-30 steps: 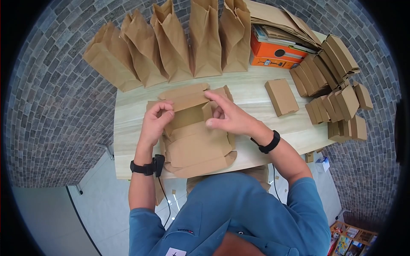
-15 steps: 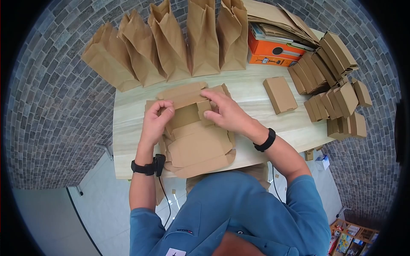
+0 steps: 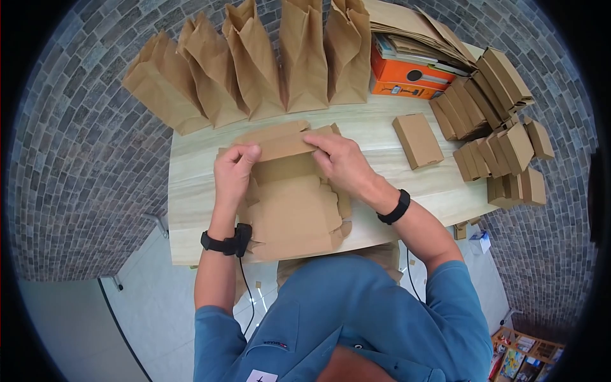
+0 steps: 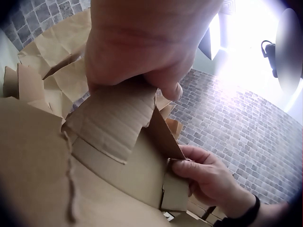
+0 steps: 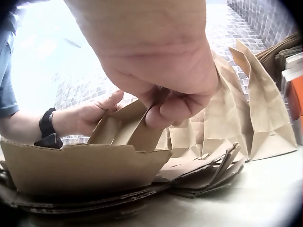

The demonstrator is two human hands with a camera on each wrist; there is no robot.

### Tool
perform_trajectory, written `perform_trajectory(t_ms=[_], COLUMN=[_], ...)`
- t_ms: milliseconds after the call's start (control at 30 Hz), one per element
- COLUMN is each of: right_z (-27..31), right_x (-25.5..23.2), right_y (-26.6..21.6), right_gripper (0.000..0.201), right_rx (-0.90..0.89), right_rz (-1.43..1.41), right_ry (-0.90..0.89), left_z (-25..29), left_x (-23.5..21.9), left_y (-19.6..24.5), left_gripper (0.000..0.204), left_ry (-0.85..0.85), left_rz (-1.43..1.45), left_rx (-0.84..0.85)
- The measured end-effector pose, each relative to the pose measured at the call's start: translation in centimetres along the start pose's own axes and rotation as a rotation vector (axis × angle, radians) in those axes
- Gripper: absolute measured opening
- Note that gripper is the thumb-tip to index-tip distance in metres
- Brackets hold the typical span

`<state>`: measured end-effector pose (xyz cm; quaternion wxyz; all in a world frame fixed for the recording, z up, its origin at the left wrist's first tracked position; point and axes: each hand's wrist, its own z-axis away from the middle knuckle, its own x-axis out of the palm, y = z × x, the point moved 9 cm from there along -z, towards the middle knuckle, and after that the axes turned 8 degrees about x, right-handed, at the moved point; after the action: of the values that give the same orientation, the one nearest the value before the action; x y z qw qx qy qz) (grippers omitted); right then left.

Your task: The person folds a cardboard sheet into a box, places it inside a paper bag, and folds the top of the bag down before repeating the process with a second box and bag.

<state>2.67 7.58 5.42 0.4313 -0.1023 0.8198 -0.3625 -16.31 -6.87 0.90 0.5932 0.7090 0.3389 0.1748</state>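
Note:
A partly folded brown cardboard box (image 3: 289, 219) lies in front of me on flattened cardboard sheets (image 5: 203, 177), its near panel spread toward my body. Its far wall (image 3: 280, 148) stands raised between both hands. At the left end of that wall, my left hand (image 3: 233, 172) grips the cardboard with thumb and curled fingers. My right hand (image 3: 347, 167) pinches the wall's right end. In the left wrist view, a corrugated side flap (image 4: 113, 120) hangs below the left hand, and the right thumb rests at another small flap (image 4: 175, 189).
Several upright paper bags (image 3: 305, 57) line the table's back edge. An orange box (image 3: 407, 89) under flat cardboard (image 3: 420, 32) stands at the back right. One closed small box (image 3: 418, 141) lies right of my right hand, with stacked small boxes (image 3: 496, 146) beyond it.
The right hand has turned over the right corner, and the small flap that stood out there has swung in against the wall. The near panel has shifted and lies flatter. The left hand keeps its grip.

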Motion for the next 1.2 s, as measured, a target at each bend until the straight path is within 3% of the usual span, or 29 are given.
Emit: perform_trajectory(t_ms=[67,200,300,367,467,600,667,767,1100,1200], right_z=[-0.1,-0.2,-0.2,-0.2,-0.3,-0.5,-0.6,-0.6,-0.3,-0.5], right_x=[-0.2,-0.3,-0.2,-0.3,-0.2,0.0,-0.1,-0.2,0.6,0.3], right_y=[-0.1,-0.1,0.1,0.2,0.4,0.0,-0.3,-0.6,-0.1,-0.5], right_gripper=[0.031,0.028,0.029,0.03,0.032,0.035,0.036,0.038,0.039,0.04], right_rx=[-0.013,-0.081,-0.098,-0.077,-0.066,-0.07,-0.072,-0.065,-0.068,-0.069], right_rz=[0.029,0.043,0.049,0.058,0.081,0.126,0.133,0.156,0.185,0.17], right_ry=[0.013,0.092,0.099,0.088,0.079,0.08,0.082,0.067,0.025,0.052], left_z=[-0.2,0.3,0.7,1.8,2.4,1.8,0.8,0.5,1.0,1.2], left_x=[0.4,0.4,0.3,0.4,0.2,0.4,-0.1,0.0,0.6,1.1], left_y=[1.6,1.8,2.6,2.0,2.2,2.5,3.6,3.6,5.1,7.0], left_gripper=[0.044,0.057,0.063,0.05,0.053,0.056,0.056,0.053,0.061,0.059], left_ry=[-0.077,-0.126,-0.258,-0.315,-0.411,-0.341,-0.236,-0.191,-0.187,-0.165], left_rz=[-0.026,0.025,0.047,0.352,0.129,-0.049,-0.294,-0.373,-0.652,-0.626], left_rx=[0.19,0.119,0.145,-0.05,-0.116,-0.113,0.13,0.23,0.261,0.365])
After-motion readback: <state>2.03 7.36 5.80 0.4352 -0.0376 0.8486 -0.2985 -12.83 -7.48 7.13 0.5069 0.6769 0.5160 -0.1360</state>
